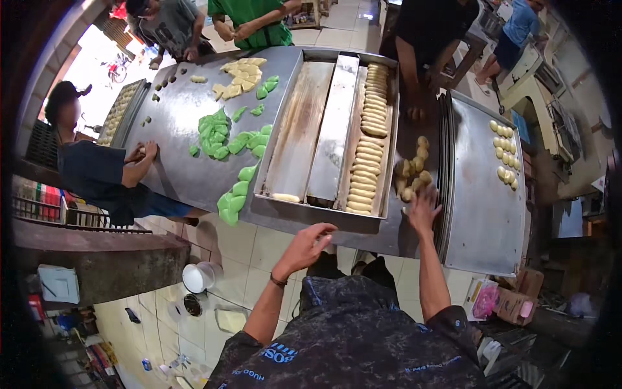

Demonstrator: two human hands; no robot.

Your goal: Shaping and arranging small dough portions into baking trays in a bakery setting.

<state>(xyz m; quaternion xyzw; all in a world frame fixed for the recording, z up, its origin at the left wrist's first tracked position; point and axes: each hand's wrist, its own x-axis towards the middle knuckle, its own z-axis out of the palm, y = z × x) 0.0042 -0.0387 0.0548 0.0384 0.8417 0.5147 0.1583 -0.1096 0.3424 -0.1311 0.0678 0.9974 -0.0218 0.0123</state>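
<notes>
My left hand (306, 248) hovers off the near edge of the metal table, fingers loosely bent and thumb apart, with nothing visible in it. My right hand (424, 211) reaches onto the table with its fingers spread, touching or just beside a cluster of pale yellow dough pieces (421, 153). Left of that cluster sits a large rectangular baking pan (291, 202). Down the pan's right channel runs a tight row of pale dough rolls (367, 159). A single dough roll (286, 197) lies at the near end of its left channel.
Green dough pieces (212, 133) and a yellow dough slab (241, 78) lie left of the pan. Stacked metal trays (483, 214) stand at the right, the top one holding small dough balls (504, 144). Several co-workers stand around the table. A white bucket (197, 277) is on the floor.
</notes>
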